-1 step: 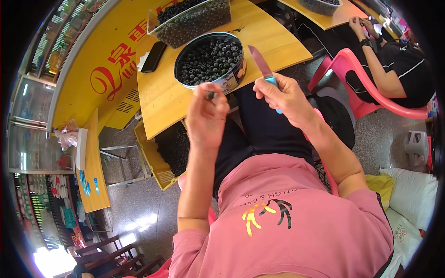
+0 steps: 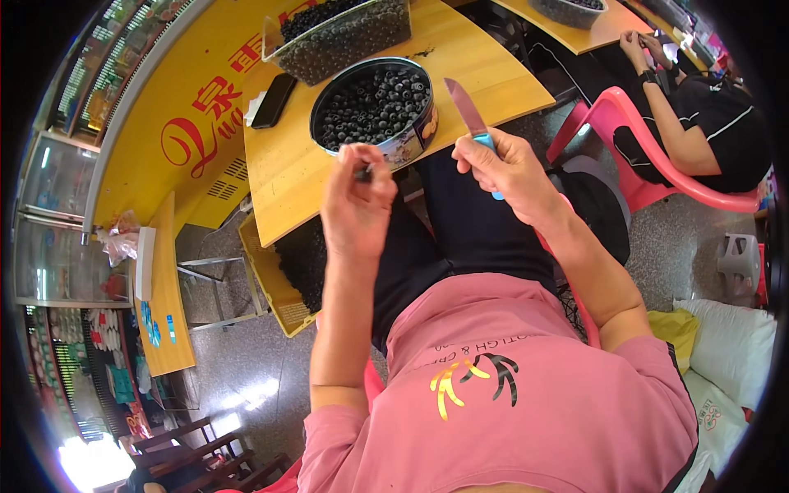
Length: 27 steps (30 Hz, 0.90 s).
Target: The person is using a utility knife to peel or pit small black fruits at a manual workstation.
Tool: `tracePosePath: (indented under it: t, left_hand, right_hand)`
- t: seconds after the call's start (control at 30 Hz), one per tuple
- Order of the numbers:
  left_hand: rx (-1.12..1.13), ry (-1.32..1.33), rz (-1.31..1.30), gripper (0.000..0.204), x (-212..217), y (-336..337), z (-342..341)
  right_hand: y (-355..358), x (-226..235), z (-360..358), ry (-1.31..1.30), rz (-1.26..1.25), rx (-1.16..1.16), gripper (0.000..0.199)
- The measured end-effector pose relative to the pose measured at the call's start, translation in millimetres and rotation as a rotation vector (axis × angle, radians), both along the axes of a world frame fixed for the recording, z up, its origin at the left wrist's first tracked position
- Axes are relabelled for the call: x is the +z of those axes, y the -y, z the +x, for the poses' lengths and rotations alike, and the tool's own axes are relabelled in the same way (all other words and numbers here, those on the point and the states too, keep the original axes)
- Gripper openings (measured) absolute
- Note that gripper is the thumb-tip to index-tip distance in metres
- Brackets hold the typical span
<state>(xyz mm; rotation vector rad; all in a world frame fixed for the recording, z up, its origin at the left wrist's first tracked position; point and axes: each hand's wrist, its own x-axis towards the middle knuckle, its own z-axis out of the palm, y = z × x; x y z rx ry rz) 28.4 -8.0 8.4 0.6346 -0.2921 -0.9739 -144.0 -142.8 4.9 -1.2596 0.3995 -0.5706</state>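
My left hand (image 2: 357,201) is raised in front of me and pinches a small dark fruit (image 2: 362,172) between thumb and fingertips. My right hand (image 2: 509,168) grips a small knife (image 2: 464,105) by its blue handle, with the blade pointing up and away from me. Just beyond both hands, a round tin (image 2: 415,140) full of small dark fruits stands on the yellow wooden table (image 2: 304,181). The two hands are apart, about a hand's width from each other.
A clear rectangular tub (image 2: 345,33) of dark fruits and a black phone (image 2: 274,100) lie farther back on the table. A yellow crate (image 2: 275,283) sits beneath it. At the right, another person in black (image 2: 707,131) sits on a pink plastic chair (image 2: 649,164).
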Motion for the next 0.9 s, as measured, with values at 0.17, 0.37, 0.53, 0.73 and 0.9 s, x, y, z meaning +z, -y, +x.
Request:
tracePosePath:
  t: [0.17,0.37,0.53,0.73,0.9]
  left_hand:
    - [-0.006,0.421,0.208,0.016,30,13,53]
    - [-0.043,1.474,0.648,0.023,35,62,92]
    - [-0.245,1.948,0.901,0.027,19,87,103]
    - [-0.191,1.884,0.860,0.028,12,87,101]
    - [-0.143,1.262,0.536,0.020,42,61,65]
  right_hand:
    - [11,-2,-2,-0.027,0.018,-0.018,0.023]
    - [12,0,-2,-0.045,-0.034,-0.044,0.025]
    - [10,3,-2,-0.064,-0.058,-0.055,0.025]
    - [7,1,-2,-0.073,-0.068,-0.045,0.025]
    - [6,0,-1,-0.071,-0.083,-0.020,0.026]
